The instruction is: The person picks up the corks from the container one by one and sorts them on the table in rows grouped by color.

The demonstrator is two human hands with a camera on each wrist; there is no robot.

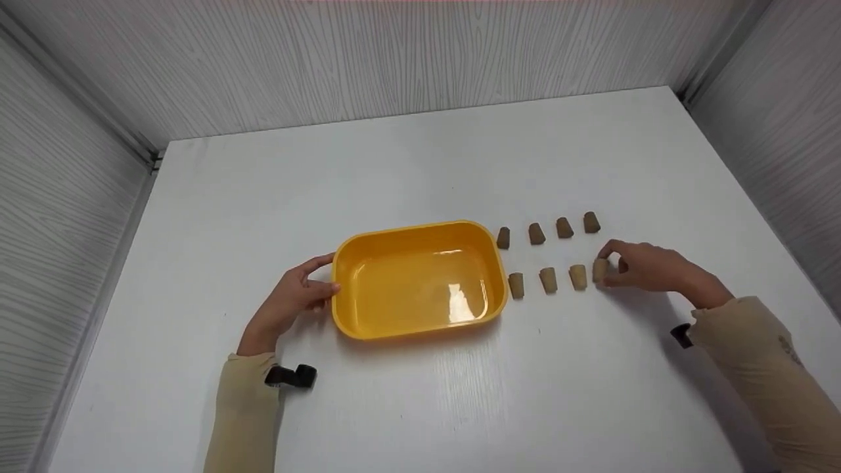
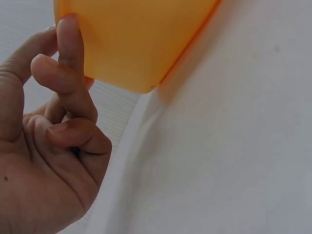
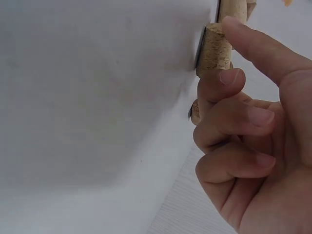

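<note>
A yellow plastic tub [image 1: 420, 332] with rounded corners stands upright on the white table, nothing inside it. At its left end my left hand [image 1: 292, 299] grips the wall, thumb over the rim and fingers outside. The left wrist view shows the tub's corner [image 2: 126, 58] beyond the curled fingers. My right hand [image 1: 647, 266] pinches a tapered cork stopper [image 1: 600, 270] between thumb and forefinger, at the right end of the nearer row. Close up, that cork [image 3: 214, 48] has a speckled tan side. Whether it touches the table cannot be told.
Right of the tub, more corks lie in two rows: lighter ones [image 1: 548, 280] nearer, darker ones [image 1: 564, 228] behind. The nearest cork [image 1: 516, 285] is close to the tub's right wall. Wood-grained panels [image 1: 394, 59] border the table at the back and sides.
</note>
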